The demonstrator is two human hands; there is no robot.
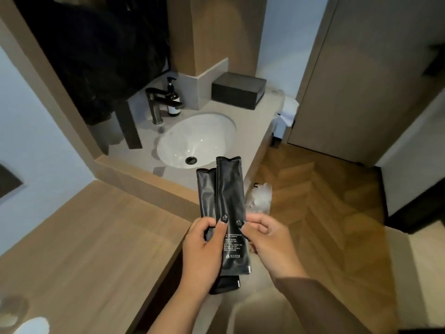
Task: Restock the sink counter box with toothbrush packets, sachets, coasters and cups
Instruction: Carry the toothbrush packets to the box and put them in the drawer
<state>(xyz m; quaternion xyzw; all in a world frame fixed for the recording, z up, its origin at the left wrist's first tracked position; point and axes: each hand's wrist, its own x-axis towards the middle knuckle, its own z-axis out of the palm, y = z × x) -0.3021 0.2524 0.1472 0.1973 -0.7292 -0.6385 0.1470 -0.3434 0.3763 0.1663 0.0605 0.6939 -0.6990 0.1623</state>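
Both hands are raised in front of the near edge of the tabletop [240, 112], well short of the box. The left hand [202, 251] grips two long black toothbrush packets [228, 208], its fingers curled round their lower part with the thumb pressed on the front one. The right hand [269, 239] pinches the front packet's right edge between thumb and forefinger. The packets stand nearly upright and overlap. The closed dark box [238, 92] sits at the far right corner of the tabletop, beyond the white sink [192, 141]. A tap [155, 104] and pump bottle [173, 97] stand at the far left.
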